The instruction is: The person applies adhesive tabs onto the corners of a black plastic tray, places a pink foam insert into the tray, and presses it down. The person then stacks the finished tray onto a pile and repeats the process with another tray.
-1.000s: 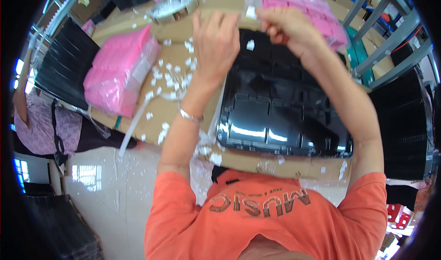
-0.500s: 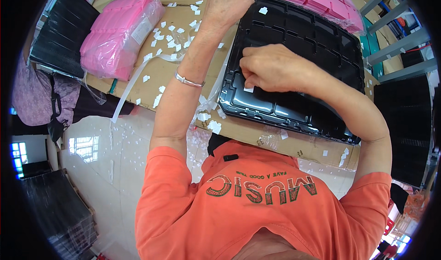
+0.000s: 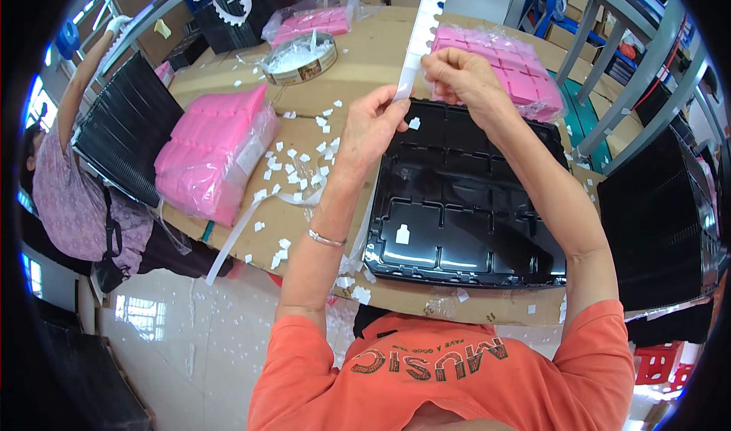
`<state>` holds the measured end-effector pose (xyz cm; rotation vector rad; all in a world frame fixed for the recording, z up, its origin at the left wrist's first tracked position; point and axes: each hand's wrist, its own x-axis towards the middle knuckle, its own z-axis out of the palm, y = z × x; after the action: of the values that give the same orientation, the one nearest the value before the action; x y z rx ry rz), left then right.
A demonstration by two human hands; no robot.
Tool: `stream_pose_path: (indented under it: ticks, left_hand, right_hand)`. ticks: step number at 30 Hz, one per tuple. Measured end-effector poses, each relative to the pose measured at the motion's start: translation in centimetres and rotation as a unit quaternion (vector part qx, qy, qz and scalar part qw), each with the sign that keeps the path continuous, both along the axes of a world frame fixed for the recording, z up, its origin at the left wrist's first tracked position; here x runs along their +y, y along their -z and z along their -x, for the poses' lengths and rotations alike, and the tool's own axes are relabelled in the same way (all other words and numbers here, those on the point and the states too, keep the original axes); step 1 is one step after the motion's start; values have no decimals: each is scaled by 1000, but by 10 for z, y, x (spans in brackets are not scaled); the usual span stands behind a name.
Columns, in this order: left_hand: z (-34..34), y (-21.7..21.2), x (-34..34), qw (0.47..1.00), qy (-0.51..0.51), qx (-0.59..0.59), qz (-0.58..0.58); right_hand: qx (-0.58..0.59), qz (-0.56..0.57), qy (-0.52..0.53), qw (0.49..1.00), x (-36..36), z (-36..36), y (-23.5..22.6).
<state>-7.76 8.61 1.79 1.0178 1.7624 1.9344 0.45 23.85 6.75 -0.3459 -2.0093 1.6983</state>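
Observation:
My left hand [image 3: 373,122] pinches the lower end of a long white backing strip [image 3: 420,31] that runs up and away from me. Beside it, my right hand [image 3: 463,77] grips the same strip just above, fingers closed on its edge. Both hands hover over the far edge of a black moulded plastic tray [image 3: 487,225] with several compartments. One small white sticker [image 3: 403,234] lies in a near-left compartment and another [image 3: 414,123] sits near the tray's far-left corner.
The cardboard-covered table [image 3: 304,218] is littered with small white paper scraps. A pink wrapped bundle [image 3: 209,153] lies to the left, another pink bundle [image 3: 506,65] at the far right, a round tin [image 3: 298,56] at the back. A person [image 3: 65,180] works at the left beside stacked black trays [image 3: 118,130].
My right hand has lifted from the tray's near-left compartment back up to the strip, leaving a white sticker there. My left hand stays on the strip.

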Motion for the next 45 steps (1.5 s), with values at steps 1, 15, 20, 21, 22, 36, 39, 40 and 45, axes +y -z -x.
stream_pose_path:
  ticks: [1, 15, 20, 21, 22, 36, 39, 40, 45]
  left_hand:
    - [1, 2, 1, 1000, 1, 6, -1]
    - [28, 11, 5, 990, -61, 123, 14]
    - [23, 10, 8, 991, -47, 128, 15]
    - [23, 13, 9, 991, -50, 127, 12]
    - [21, 12, 5, 991, -49, 124, 8]
    - [-2, -1, 3, 1000, 5, 27, -13]
    - [-9, -5, 2, 999, 5, 34, -11]
    - [-10, -6, 1, 999, 4, 44, 1]
    - [-3, 5, 0, 998, -18, 58, -6]
  right_hand:
    - [6, -1, 1, 1000, -2, 1, -3]
    - [-227, -348, -59, 908, 138, -126, -44]
    - [-306, -569, -123, 753, 175, -142, -7]
    - [-319, -590, -146, 727, 175, -141, 1]
    - [-318, -588, -144, 730, 178, -138, 10]
    - [-69, -405, 0, 912, 121, -61, 20]
    - [-25, -192, -32, 981, 56, -26, 0]
    - [-22, -196, -35, 980, 46, -15, -4]
    - [-28, -59, -18, 998, 13, 3, -19]
